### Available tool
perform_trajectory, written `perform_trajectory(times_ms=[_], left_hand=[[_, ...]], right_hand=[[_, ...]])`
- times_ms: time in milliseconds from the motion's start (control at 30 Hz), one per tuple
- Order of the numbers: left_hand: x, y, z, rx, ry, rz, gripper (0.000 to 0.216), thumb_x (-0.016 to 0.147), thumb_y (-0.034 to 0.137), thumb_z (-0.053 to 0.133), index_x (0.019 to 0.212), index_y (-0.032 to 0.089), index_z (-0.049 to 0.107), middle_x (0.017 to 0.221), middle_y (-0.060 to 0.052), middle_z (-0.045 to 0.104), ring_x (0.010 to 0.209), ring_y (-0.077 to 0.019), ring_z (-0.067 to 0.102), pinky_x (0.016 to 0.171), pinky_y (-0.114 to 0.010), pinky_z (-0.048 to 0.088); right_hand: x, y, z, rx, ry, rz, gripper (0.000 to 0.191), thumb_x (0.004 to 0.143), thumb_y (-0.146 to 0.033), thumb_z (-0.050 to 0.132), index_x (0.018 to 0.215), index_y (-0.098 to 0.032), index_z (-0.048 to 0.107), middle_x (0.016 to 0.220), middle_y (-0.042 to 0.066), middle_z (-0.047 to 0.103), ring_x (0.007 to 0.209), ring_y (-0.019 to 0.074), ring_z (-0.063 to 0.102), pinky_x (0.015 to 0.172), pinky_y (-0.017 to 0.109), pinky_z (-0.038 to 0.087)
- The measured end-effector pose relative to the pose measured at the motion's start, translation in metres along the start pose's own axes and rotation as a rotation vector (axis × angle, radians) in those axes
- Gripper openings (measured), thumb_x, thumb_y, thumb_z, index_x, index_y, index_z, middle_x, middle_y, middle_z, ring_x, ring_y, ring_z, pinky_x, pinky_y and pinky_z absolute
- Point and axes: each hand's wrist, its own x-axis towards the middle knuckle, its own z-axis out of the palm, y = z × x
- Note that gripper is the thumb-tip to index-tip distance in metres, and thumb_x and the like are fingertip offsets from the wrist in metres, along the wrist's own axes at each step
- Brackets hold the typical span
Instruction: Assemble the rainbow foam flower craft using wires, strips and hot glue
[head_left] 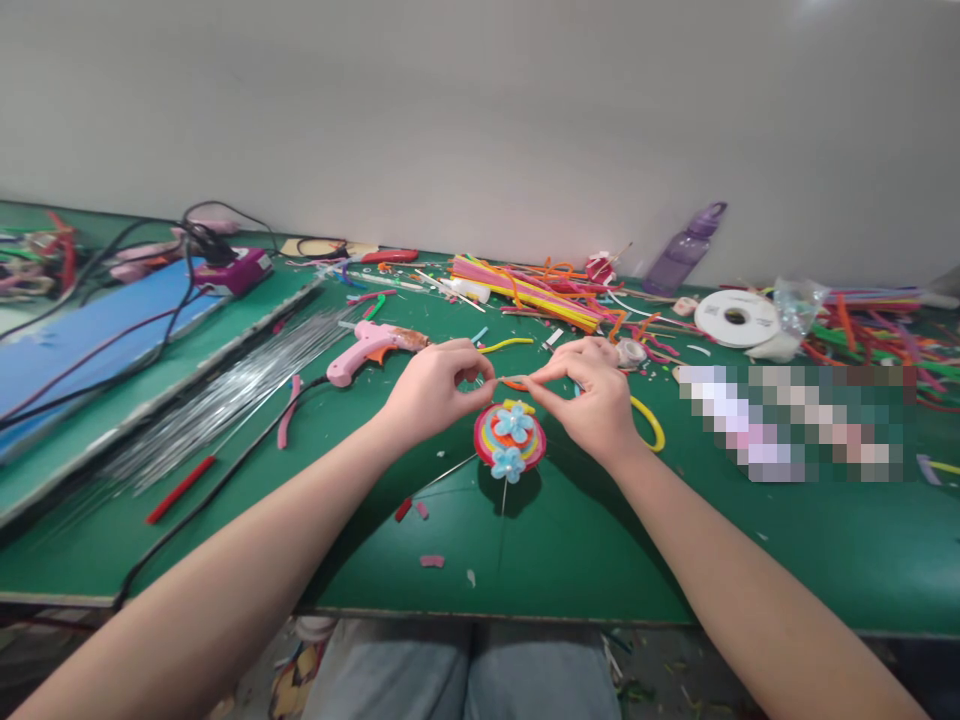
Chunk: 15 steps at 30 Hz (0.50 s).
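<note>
In the head view, the fingers of the left hand (pixel 435 388) and right hand (pixel 594 398) are pinched narrow on opposite ends of a thin, partly orange strip (pixel 514 383), held above the tabletop (pixel 570 570) just beyond a round ornament (pixel 490 442) with blue flowers. Crowding the left hand is a pink glue gun (pixel 369 349), its nozzle end close to the knuckles, with clear rods (pixel 247 365) farther left. A yellow stem (pixel 657 428) curves out beside the right wrist, while a striped stem bundle (pixel 529 292), white spool (pixel 716 318) and purple bottle (pixel 679 258) line the back.
</note>
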Motion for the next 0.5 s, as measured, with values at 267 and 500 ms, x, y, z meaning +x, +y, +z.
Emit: perform_trajectory(times_ms=[267, 500], left_hand=[[0.0007, 0.0001, 0.0015, 0.001, -0.020, 0.015, 0.007, 0.075, 0.018, 0.060, 0.071, 0.016, 0.065, 0.067, 0.001, 0.055, 0.062, -0.0112, 0.050, 0.058, -0.023, 0.039], [0.0009, -0.0010, 0.0017, 0.009, -0.034, 0.021, 0.007, 0.075, 0.017, 0.059, 0.072, 0.016, 0.065, 0.067, 0.001, 0.056, 0.062, -0.0107, 0.050, 0.059, -0.023, 0.038]], right_hand=[[-0.0011, 0.0024, 0.0019, -0.020, 0.011, 0.013, 0.014, 0.078, -0.030, 0.072, 0.069, -0.023, 0.064, 0.073, -0.001, 0.062, 0.079, 0.0181, 0.059, 0.088, 0.042, 0.039], [-0.0011, 0.0029, 0.0027, -0.052, -0.009, 0.047, 0.015, 0.079, -0.034, 0.071, 0.069, -0.023, 0.066, 0.072, -0.001, 0.062, 0.079, 0.0187, 0.058, 0.087, 0.041, 0.038]])
